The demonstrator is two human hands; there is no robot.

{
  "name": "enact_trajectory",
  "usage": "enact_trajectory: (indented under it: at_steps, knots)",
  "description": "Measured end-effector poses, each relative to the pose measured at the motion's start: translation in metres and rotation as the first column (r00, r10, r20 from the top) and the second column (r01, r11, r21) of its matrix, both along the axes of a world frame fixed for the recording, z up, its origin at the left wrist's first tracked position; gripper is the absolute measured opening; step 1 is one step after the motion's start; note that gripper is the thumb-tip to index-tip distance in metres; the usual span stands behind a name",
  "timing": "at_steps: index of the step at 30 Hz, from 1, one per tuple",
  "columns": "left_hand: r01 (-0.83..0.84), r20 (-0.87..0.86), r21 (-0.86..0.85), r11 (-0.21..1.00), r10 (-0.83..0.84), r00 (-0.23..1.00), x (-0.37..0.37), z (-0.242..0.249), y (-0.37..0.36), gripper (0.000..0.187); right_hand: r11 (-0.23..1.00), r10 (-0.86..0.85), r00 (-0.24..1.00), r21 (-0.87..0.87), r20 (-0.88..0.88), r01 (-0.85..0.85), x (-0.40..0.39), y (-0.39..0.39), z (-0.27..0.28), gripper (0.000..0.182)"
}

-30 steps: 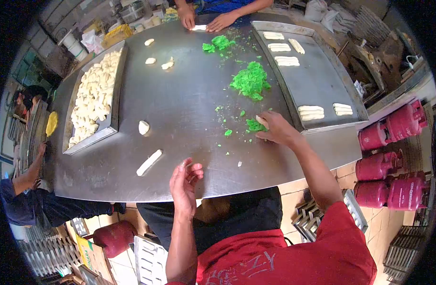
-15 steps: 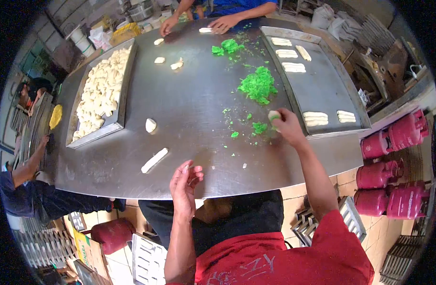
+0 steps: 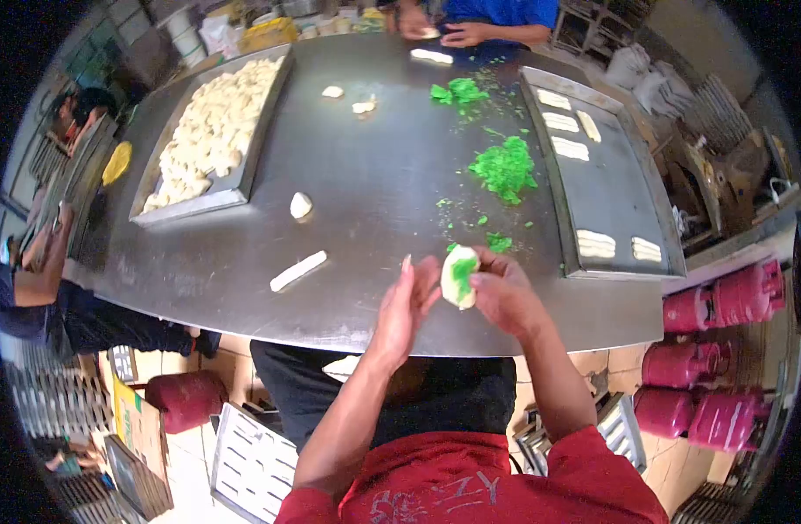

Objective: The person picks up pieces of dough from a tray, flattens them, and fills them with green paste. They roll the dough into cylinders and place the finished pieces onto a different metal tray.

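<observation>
My right hand (image 3: 505,295) grips a flattened piece of dough (image 3: 450,295) with green filling spread over its face, held up above the near edge of the metal table. Just left of it, my left hand (image 3: 399,316) is open, fingers stretched and its fingertips close to the dough's edge. On the table to the left lie a rolled dough stick (image 3: 298,271) and a small dough lump (image 3: 301,206). Beyond my right hand is a heap of shredded green filling (image 3: 504,168), with a smaller clump (image 3: 498,242) partly behind the hand.
A tray (image 3: 243,194) piled with dough pieces stands at left. Another tray (image 3: 623,273) at right holds several shaped dough sticks. Across the table a person in a blue shirt (image 3: 505,17) handles dough. Another person (image 3: 38,279) is at far left. Pink gas cylinders (image 3: 724,419) stand at right.
My right hand has brought the dough from beside the green filling back toward me, its green-covered face now showing. My left hand has moved right to meet it. The view has shifted slightly.
</observation>
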State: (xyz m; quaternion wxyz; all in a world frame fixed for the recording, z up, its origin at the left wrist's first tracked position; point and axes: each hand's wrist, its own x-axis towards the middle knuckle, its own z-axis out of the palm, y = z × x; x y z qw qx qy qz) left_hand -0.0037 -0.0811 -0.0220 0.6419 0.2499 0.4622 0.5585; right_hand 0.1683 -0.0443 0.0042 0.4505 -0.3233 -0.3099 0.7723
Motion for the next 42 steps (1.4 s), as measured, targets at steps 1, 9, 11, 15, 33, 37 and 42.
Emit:
enact_trajectory:
  at_steps: [1, 9, 11, 15, 33, 37, 42]
  knots:
    - [0.118, 0.217, 0.042, 0.992, -0.124, 0.968, -0.003, 0.001, 0.003, 0.062, 1.0, 0.02, 1.0, 0.0, 0.004, -0.02, -0.007, 0.001, 0.0, 0.029]
    - [0.0, 0.33, 0.081, 0.997, -0.027, 0.944, -0.029, 0.023, -0.003, 0.07, 0.823, -0.402, 0.776, 0.564, 0.487, 0.072, -0.068, 0.002, -0.014, 0.038]
    - [-0.088, 0.523, 0.113, 0.99, 0.015, 0.852, -0.039, 0.026, -0.005, 0.069, 0.763, -0.561, 0.717, 0.595, 0.414, 0.253, -0.078, 0.001, -0.015, 0.039]
    - [-0.128, -0.142, 0.301, 0.945, 0.178, 0.974, -0.044, 0.002, -0.01, 0.059, 0.977, -0.014, 1.0, -0.213, -0.015, 0.011, -0.079, -0.009, -0.013, 0.045]
    - [-0.184, 0.273, 0.056, 0.981, 0.162, 0.948, -0.09, 0.016, -0.031, 0.047, 0.724, -0.057, 0.753, 0.546, 0.656, -0.421, -0.104, -0.006, 0.015, 0.046]
    - [-0.038, -0.098, 0.101, 0.994, 0.048, 0.994, -0.1, 0.033, -0.037, 0.053, 0.562, -0.205, 0.647, 0.63, 0.734, -0.536, -0.108, 0.004, 0.022, 0.036]
    - [0.012, -0.494, 0.2, 0.98, 0.09, 0.865, -0.113, 0.039, -0.039, 0.036, 0.723, 0.152, 0.741, 0.438, 0.654, -0.535, -0.112, 0.018, 0.026, 0.017]
